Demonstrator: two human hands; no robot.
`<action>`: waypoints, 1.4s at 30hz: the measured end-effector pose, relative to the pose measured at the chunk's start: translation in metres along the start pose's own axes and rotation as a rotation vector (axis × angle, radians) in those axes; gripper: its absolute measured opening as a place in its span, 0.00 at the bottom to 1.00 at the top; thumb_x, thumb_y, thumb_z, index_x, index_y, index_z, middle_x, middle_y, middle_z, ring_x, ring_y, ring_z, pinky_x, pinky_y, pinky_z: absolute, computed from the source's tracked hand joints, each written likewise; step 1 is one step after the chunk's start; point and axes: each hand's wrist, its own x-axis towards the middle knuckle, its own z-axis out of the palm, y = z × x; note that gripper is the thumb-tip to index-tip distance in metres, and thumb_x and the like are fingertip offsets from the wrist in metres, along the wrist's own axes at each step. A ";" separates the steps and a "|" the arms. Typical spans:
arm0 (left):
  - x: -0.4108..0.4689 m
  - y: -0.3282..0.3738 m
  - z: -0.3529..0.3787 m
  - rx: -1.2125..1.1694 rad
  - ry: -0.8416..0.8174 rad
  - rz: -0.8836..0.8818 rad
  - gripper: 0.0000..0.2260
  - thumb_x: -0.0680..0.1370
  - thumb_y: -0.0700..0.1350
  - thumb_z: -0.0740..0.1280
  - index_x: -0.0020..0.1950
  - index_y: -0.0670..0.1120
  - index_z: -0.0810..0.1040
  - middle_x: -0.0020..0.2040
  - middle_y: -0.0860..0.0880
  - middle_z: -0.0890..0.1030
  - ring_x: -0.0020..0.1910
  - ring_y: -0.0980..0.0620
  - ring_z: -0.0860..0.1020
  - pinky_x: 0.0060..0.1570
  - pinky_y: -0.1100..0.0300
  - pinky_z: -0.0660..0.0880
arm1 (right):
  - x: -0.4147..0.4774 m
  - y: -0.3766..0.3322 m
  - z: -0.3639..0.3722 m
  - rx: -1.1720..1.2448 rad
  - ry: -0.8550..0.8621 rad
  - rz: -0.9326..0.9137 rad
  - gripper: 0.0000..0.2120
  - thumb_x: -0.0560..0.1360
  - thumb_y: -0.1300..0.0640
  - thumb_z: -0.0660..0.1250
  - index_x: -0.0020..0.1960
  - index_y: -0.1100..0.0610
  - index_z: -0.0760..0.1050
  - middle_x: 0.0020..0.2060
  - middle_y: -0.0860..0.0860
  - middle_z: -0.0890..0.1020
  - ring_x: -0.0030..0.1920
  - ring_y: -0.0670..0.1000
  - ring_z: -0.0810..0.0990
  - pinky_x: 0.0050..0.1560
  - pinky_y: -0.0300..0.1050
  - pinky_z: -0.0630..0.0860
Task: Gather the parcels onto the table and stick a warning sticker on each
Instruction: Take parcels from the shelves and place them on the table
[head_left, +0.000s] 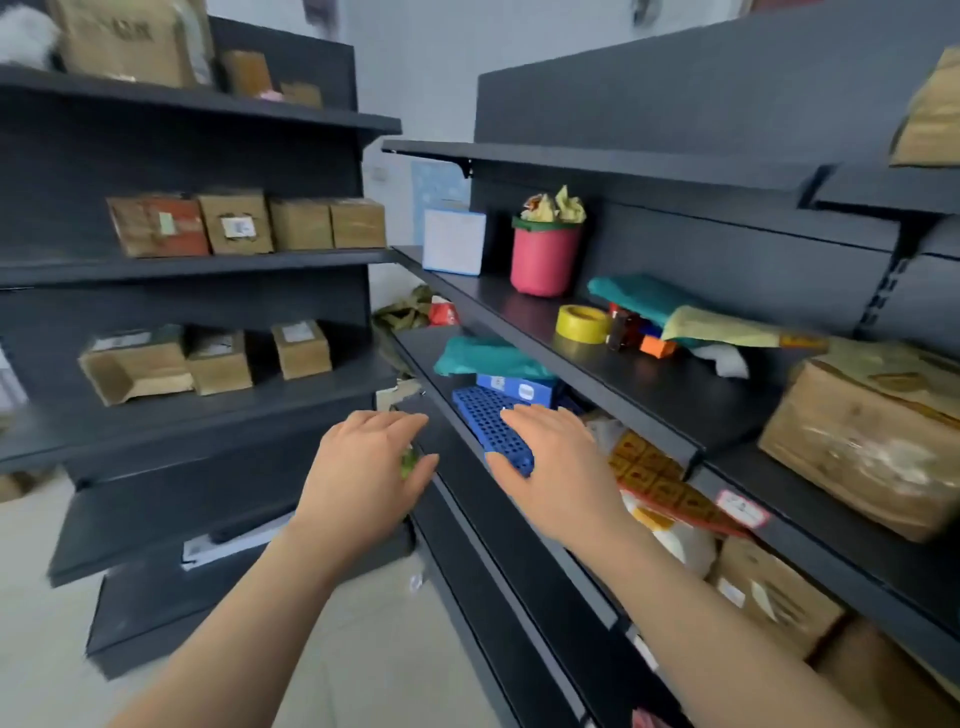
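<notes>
Both my hands reach toward the dark shelf unit on the right. My right hand (553, 467) lies over a blue perforated plastic tray (485, 418) on the lower shelf, fingers spread and thumb under its near end. My left hand (371, 467) hovers by the shelf's front edge with something small and green (409, 462) between fingers and thumb; what it is I cannot tell. Behind the tray lie a blue box (519, 388) and a teal bag (488, 356). Cardboard parcels (244, 223) stand in rows on the left shelf unit, and a big worn carton (872, 441) sits at the right.
The middle right shelf (519, 317) carries a white box (453, 241), a pink bucket (543, 257), a yellow tape roll (582, 323), folded cloths and small boxes. An orange patterned packet (654, 475) and more cartons fill the lower right shelves. Pale floor (363, 649) runs between the two units.
</notes>
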 end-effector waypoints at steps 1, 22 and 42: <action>0.004 -0.013 0.000 0.009 0.009 -0.031 0.20 0.75 0.54 0.67 0.65 0.49 0.75 0.61 0.51 0.79 0.62 0.47 0.73 0.61 0.53 0.68 | 0.013 -0.005 0.009 0.027 -0.002 -0.022 0.22 0.75 0.48 0.66 0.65 0.58 0.74 0.62 0.54 0.78 0.65 0.55 0.72 0.70 0.52 0.63; 0.147 -0.349 -0.056 0.252 0.094 -0.282 0.21 0.76 0.56 0.64 0.68 0.52 0.72 0.64 0.52 0.77 0.64 0.48 0.71 0.63 0.52 0.68 | 0.324 -0.186 0.202 0.214 0.002 -0.297 0.22 0.76 0.48 0.65 0.67 0.56 0.73 0.64 0.50 0.77 0.65 0.50 0.72 0.69 0.44 0.58; 0.322 -0.590 -0.034 0.301 0.192 -0.484 0.24 0.76 0.56 0.63 0.71 0.51 0.68 0.66 0.50 0.75 0.64 0.46 0.71 0.61 0.49 0.70 | 0.618 -0.267 0.356 0.217 0.002 -0.465 0.24 0.76 0.45 0.63 0.69 0.54 0.70 0.66 0.51 0.75 0.66 0.52 0.71 0.67 0.51 0.68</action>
